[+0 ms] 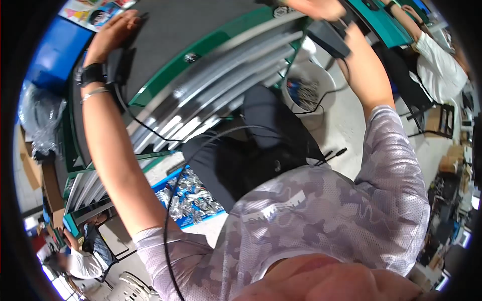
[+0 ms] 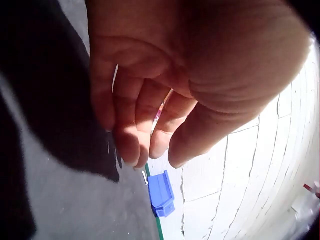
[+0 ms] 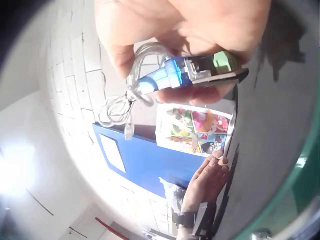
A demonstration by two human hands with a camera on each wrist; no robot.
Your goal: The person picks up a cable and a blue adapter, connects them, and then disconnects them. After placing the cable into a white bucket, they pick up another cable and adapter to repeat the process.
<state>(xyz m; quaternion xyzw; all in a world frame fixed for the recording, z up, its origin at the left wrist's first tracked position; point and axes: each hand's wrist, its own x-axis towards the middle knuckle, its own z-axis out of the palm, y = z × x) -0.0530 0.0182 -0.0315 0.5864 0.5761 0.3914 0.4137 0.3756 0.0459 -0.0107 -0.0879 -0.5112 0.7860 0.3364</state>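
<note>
My right hand (image 3: 185,25) grips a small circuit board (image 3: 215,70) with a green block on it. A blue plug (image 3: 167,75) sits at the board's end, and its clear cable (image 3: 117,110) hangs in a tied coil. In the head view the same right hand (image 1: 321,7) is blurred at the top edge. My left hand (image 1: 113,35) is over the dark tabletop (image 1: 186,30), its fingers loosely bent. Nothing shows between the left fingers (image 2: 131,145) in the left wrist view. A box with colourful pictures (image 3: 197,127) lies close to that hand.
A blue bin (image 1: 57,55) stands at the left beside a plastic bag (image 1: 42,115). Below the table, a white bucket (image 1: 326,83) holds cables. A blue tray (image 1: 198,220) of bundled cables lies on the floor. Other people work at both sides.
</note>
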